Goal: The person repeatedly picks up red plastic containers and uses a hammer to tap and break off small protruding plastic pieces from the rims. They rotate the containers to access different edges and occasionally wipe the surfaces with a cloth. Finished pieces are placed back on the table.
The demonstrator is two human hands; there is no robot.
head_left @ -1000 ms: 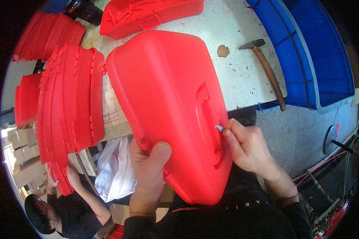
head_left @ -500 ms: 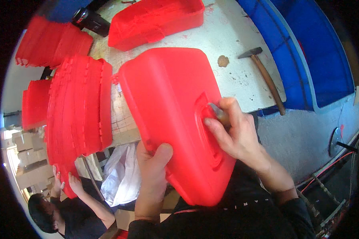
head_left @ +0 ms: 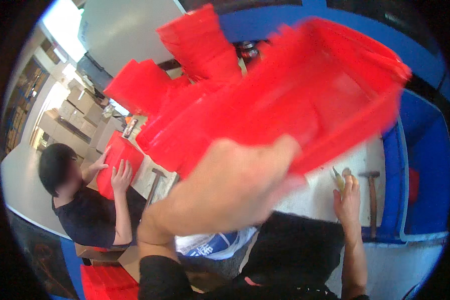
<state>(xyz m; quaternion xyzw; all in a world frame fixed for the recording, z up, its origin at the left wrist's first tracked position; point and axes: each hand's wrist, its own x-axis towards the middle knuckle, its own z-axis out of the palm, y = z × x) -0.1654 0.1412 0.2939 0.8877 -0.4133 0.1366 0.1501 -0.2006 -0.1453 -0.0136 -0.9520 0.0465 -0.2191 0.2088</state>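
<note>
1. Left forearm raised from the lower edge, up and to the right, close to the camera and blurred.
2. Left hand (head_left: 245, 185) closed around the lower edge of a red case (head_left: 305, 95), thumb side toward the camera; exact finger positions lost in the blur.
3. Red case held up in the air above the tabletop (head_left: 315, 195), tilted, filling the upper middle and right of the view, smeared by motion.
4. Right arm stretched forward along the right side, wrist straight.
5. Right hand (head_left: 347, 195) resting on the tabletop, fingers curled loosely around a small pale tool (head_left: 338, 177) whose tip pokes out above the fingers; kind of tool too small to tell.
6. Hammer (head_left: 371, 197) lying on the tabletop just right of the right hand, head away from the body, handle toward it.
7. Blue bin (head_left: 425, 165) at the far right, beside the tabletop.
8. Stacks of red cases (head_left: 135, 85) behind the held one, at upper left.
9. Co-worker (head_left: 85, 210) in a dark shirt at left, both hands on another red piece (head_left: 116, 167); second hammer (head_left: 155, 182) just beside.
</note>
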